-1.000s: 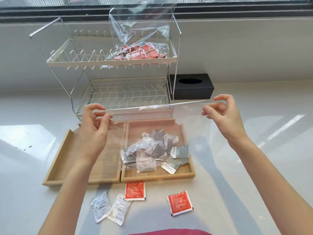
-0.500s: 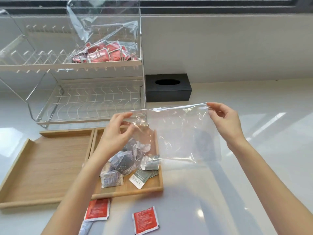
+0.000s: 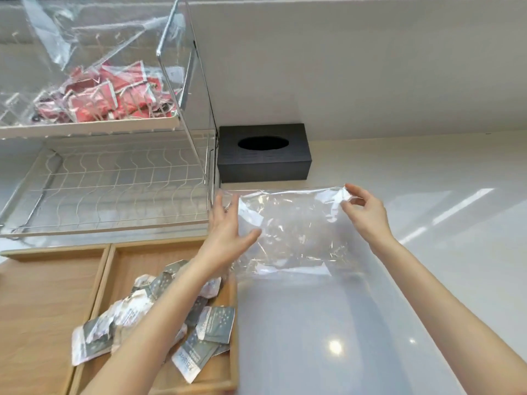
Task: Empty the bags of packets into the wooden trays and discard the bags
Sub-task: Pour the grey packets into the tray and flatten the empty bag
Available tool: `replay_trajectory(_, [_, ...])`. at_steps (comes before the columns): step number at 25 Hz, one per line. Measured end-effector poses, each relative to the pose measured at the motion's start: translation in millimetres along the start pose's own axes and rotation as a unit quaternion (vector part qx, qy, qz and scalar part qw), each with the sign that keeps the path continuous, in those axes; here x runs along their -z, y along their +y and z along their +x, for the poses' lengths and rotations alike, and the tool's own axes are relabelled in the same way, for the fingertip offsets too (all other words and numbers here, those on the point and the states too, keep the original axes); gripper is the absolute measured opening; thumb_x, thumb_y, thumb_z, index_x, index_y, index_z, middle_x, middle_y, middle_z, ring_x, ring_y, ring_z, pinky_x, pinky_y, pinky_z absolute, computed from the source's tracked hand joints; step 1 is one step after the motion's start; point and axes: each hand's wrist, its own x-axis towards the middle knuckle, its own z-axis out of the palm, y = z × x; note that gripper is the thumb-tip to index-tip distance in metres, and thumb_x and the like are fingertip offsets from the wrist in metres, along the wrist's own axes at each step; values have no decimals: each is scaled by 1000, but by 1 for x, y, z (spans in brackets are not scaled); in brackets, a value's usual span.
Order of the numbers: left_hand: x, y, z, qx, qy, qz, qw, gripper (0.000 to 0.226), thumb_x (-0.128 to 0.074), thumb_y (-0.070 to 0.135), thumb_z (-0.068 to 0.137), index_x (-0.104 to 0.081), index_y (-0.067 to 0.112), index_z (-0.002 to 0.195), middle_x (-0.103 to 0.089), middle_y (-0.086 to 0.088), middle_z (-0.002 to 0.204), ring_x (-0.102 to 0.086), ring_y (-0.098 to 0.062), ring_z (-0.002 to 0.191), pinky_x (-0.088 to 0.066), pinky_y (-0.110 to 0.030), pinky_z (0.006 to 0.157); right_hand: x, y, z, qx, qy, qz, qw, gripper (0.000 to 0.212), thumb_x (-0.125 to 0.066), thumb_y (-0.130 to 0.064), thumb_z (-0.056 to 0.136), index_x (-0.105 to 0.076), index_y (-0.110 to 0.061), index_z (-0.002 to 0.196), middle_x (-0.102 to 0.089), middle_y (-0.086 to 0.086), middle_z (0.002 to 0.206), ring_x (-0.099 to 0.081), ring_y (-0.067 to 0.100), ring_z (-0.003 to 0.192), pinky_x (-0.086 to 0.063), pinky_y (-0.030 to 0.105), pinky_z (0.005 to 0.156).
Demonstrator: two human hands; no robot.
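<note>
A glossy white counter (image 3: 370, 323) ran back to a pale wall, with a black tissue box (image 3: 263, 153) just beyond the hands and a two-tier wire rack (image 3: 114, 183) beyond and to the left of them. On the rack's upper shelf sat a clear bag of red packets (image 3: 105, 95). Between the hands hung an empty clear bag (image 3: 296, 232), above the counter. The right hand (image 3: 368, 212) pinched its upper right corner between thumb and fingertips. The left hand (image 3: 228, 232) lay spread wide, fingers straight, against the bag's left side. Under the left forearm, grey packets (image 3: 159, 315) filled the nearer wooden tray (image 3: 128, 260); a second tray (image 3: 42, 295) lay left of it
</note>
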Motion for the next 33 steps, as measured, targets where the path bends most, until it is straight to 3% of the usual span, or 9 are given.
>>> replay_trajectory(5, [-28,-14,38,-24,22,46,998,90,-62,35,80,-1,17,144,28,-12,149,17,-26,141,2,-33,113,-18,21,34,9,-35,-16,999,49,-55,-7,84,-44,-11,132,-45,8,138,-49,14,116,-36,22,92])
replay_trajectory(9, [-38,-18,55,-21,52,123,991,81,-54,31,85,-2,15,144,28,-15,149,20,-30,140,6,-37,113,-26,29,41,92,-36,-150,984,60,-55,-17,87,-28,-11,141,-22,11,153,-21,25,141,-19,34,113])
replay_trajectory(12, [-44,-18,62,-44,58,216,974,62,-43,28,91,-13,19,144,17,-10,154,20,-32,140,11,-44,112,-40,33,25,198,-65,-274,939,68,-32,-50,84,-22,-16,143,-14,7,155,-8,21,144,-4,40,116])
replay_trajectory(14, [-49,-19,65,-68,47,244,966,51,-34,22,94,-20,18,142,4,-7,156,14,-30,142,13,-46,112,-50,39,14,199,-116,-331,915,76,-14,-59,77,-14,-24,145,-6,0,157,3,16,144,6,38,115])
replay_trajectory(16, [-52,-19,65,-51,3,200,979,49,-23,25,96,-17,15,143,-4,-3,157,7,-21,143,13,-44,113,-56,46,12,180,-134,-355,907,77,-9,-61,75,-9,-29,145,-1,-3,157,8,13,144,12,37,113])
replay_trajectory(18, [-53,-22,65,-27,-56,168,984,55,-15,37,95,-6,16,144,1,1,157,10,-14,143,15,-40,113,-58,49,14,178,-131,-368,903,75,-9,-61,76,-9,-30,145,-1,-4,157,8,13,144,14,37,113])
replay_trajectory(22, [-52,-26,63,-29,-111,232,966,68,-10,55,89,14,19,142,19,3,154,23,-13,139,18,-42,112,-59,49,17,177,-137,-398,890,75,-5,-61,77,-5,-29,145,2,-5,157,10,13,144,13,38,113])
replay_trajectory(33, [-53,-30,70,-65,-88,252,961,72,-19,55,89,11,18,143,15,1,155,21,-15,140,15,-44,114,-62,43,14,164,-144,-443,870,79,3,-60,74,-1,-26,145,4,0,158,11,18,144,13,43,114])
